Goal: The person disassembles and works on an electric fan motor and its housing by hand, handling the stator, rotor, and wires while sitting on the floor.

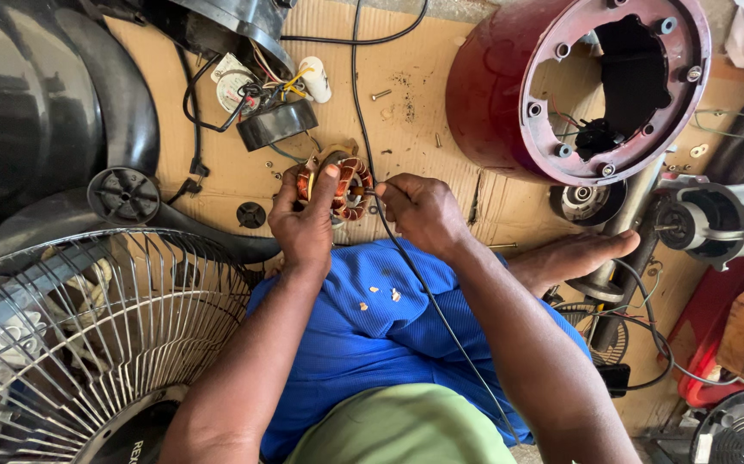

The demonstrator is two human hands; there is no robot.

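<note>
I have the copper-wound motor stator (343,185) up off my lap, just past my knees and above the blue cloth (363,318) that covers them. My left hand (306,225) has its grip clamped on the stator's left side, thumb pressed over the windings. My right hand (423,213) is pinched together on a thin black wire (428,296) right where it meets the stator's right edge; the wire trails back towards me across the cloth.

Beyond my hands lies the cardboard sheet (423,94) on the floor, scattered with small screws (381,94) and bits. A white capacitor (315,79) and a tangle of coloured leads sit at the far left, the red motor housing (509,94) at the far right, and the wire fan guard (88,335) near my left.

The windings look fine and brittle, so I judge that my thumb bearing down could scrape their coating or bend a strand. A tug on the wire could snap it at the joint, because my pinch sits so close to it. If my left grip loosens, the stator may drop onto the cloth or roll to the cardboard. The loose screws are easy to knock away with a careless elbow or foot (574,256).
</note>
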